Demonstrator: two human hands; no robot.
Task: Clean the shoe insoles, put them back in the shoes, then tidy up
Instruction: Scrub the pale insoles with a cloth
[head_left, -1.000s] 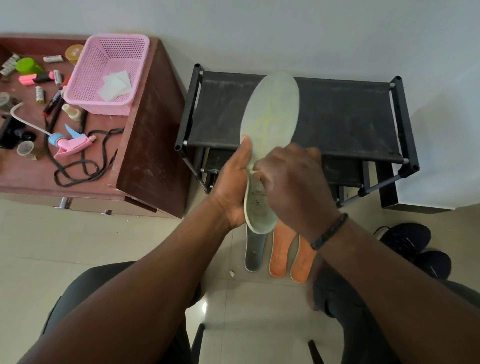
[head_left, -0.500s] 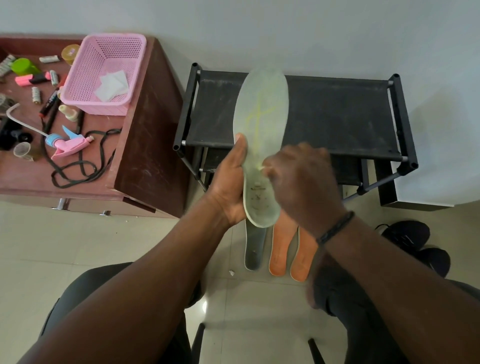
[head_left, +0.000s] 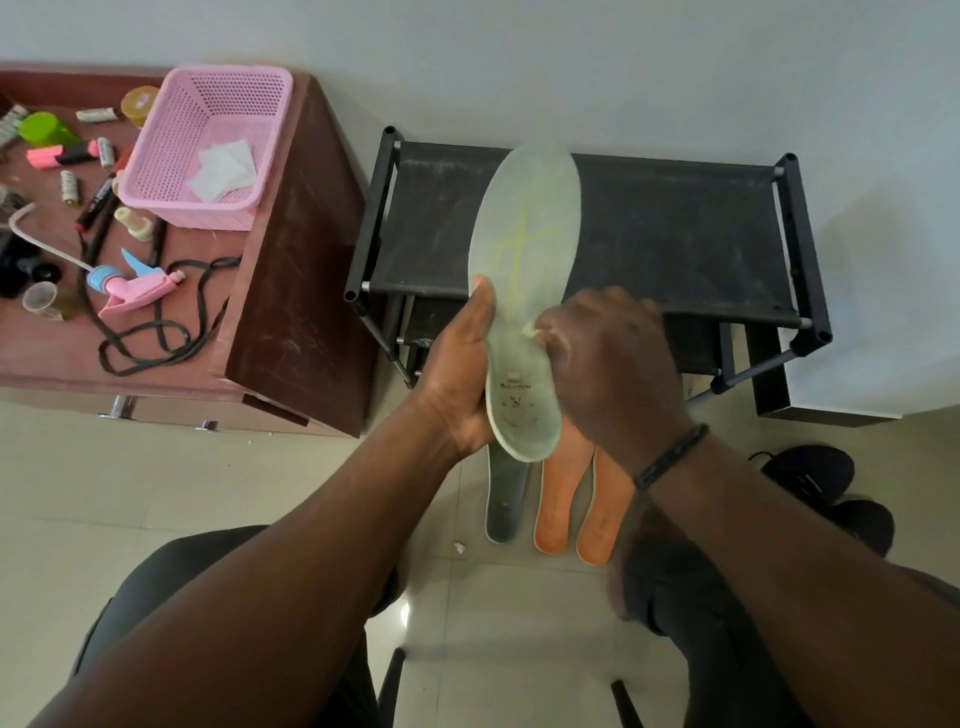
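Your left hand (head_left: 460, 379) grips the pale green insole (head_left: 524, 291) from its left edge, thumb laid up along the rim and the heel end resting in your palm. The insole stands nearly upright in front of the black shoe rack (head_left: 613, 234), toe end pointing to the far wall. Your right hand (head_left: 608, 358) is curled, its fingers pinching a small pale wipe (head_left: 530, 328) and pressing it against the middle of the insole's face; most of the wipe is hidden inside your fist.

On the floor just below, three more insoles lean side by side against the rack: a dark grey insole (head_left: 505, 499) on the left and two orange insoles (head_left: 576, 499) touching each other to its right. A pair of black shoes (head_left: 826, 488) sits on the tiles further right, near your right knee.

On the brown table (head_left: 291, 291) at the left, a pink mesh basket (head_left: 208, 140) stands at the far right corner. It holds only a few white wipes (head_left: 223, 169), lying flat on its bottom. Near the basket on the tabletop lie a pink and blue spray head (head_left: 132, 283) with its tube, a loose black shoelace (head_left: 166, 327), a green cup (head_left: 44, 130), a pink marker (head_left: 62, 155), some small thread spools and a small clear cup (head_left: 39, 299) whose contents you cannot make out.
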